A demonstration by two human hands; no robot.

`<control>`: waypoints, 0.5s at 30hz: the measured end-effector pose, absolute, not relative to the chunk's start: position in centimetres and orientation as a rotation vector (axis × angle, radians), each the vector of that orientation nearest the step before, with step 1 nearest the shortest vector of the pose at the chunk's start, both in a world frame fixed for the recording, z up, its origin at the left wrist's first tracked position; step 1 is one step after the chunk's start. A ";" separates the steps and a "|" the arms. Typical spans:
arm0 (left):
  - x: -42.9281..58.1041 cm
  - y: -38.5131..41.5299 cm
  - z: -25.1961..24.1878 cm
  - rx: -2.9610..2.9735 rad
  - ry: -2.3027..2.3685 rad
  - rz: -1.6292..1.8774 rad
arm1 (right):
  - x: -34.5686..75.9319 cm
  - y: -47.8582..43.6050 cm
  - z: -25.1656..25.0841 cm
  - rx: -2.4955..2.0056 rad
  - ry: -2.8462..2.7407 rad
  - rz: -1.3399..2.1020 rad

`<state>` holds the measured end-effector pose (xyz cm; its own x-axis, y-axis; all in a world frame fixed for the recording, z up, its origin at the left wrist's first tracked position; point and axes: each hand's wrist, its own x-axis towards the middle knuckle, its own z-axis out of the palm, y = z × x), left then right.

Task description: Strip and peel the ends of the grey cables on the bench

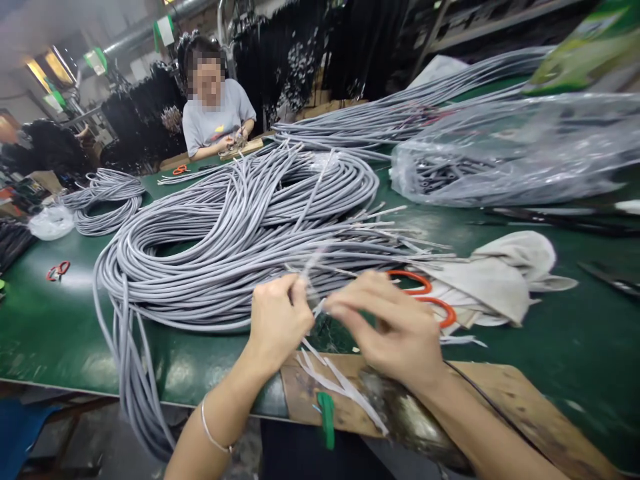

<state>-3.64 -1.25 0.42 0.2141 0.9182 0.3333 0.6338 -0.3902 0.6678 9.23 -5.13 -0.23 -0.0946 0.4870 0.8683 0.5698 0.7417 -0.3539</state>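
Note:
Near the table's front edge my left hand [281, 319] is closed, thumb against the curled fingers, on a thin pale strand that is blurred. Just to its right, my right hand [387, 327] pinches at the same spot, its thumb and forefinger together on a whitish end. White strips [345, 387] hang below my hands over a brown board [500, 383]. Behind my hands lies a large coiled bundle of grey cables [235, 233], its cut ends pointing right. Orange-handled scissors [440, 308] lie beside my right hand, partly hidden by it.
A white cloth glove [515, 267] lies right of the scissors. Farther back are a clear plastic bag [505, 153], more grey cables [425, 100] and small red scissors [58, 271] at the left. Across the green table [45, 327], a person [220, 120] handles something small.

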 end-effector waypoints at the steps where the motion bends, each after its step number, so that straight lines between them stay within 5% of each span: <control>1: -3.9 -0.8 0.4 2.053 1.481 1.020 | 8.9 -5.6 0.1 -0.739 -1.793 -0.007; 9: -4.6 -0.4 0.5 1.810 1.335 1.246 | 8.2 -3.7 -0.2 -1.271 -1.325 0.364; 15: -4.4 -0.8 0.3 1.691 1.299 1.301 | 7.2 -2.3 0.3 -1.265 -1.328 0.488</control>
